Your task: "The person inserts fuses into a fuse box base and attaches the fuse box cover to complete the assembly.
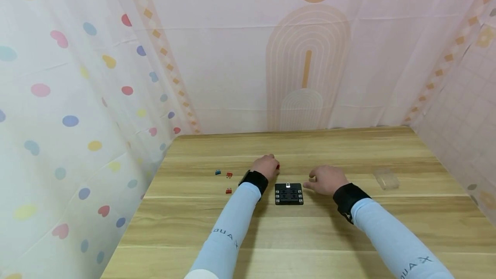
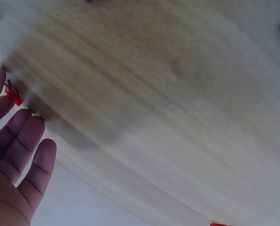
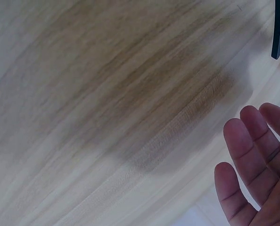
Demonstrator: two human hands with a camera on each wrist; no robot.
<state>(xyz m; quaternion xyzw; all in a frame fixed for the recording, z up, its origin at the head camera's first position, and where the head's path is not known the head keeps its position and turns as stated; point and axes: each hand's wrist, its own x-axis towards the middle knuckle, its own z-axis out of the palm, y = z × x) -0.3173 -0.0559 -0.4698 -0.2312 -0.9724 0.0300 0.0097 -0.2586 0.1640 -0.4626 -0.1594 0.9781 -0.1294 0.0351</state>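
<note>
Between thumb and index finger, my left hand (image 1: 265, 166) pinches a small red blade fuse (image 2: 13, 94) with metal prongs, just behind the fuse block. The other fingers of that hand extend loosely in the left wrist view. The black fuse block (image 1: 289, 202) lies flat on the table between my hands, with metal terminals along both sides and one at its back edge. My right hand (image 1: 327, 180) hovers by the block's right side, fingers relaxed and holding nothing. Only the block's edge (image 3: 277, 42) enters the right wrist view.
Left of my left arm lie a blue fuse (image 1: 218, 172) and two red ones, a farther one (image 1: 229, 175) and a nearer one (image 1: 228, 191). A clear plastic cover (image 1: 386, 179) rests to the right on the wooden table (image 1: 310, 244). Patterned curtains (image 1: 232, 76) hang behind.
</note>
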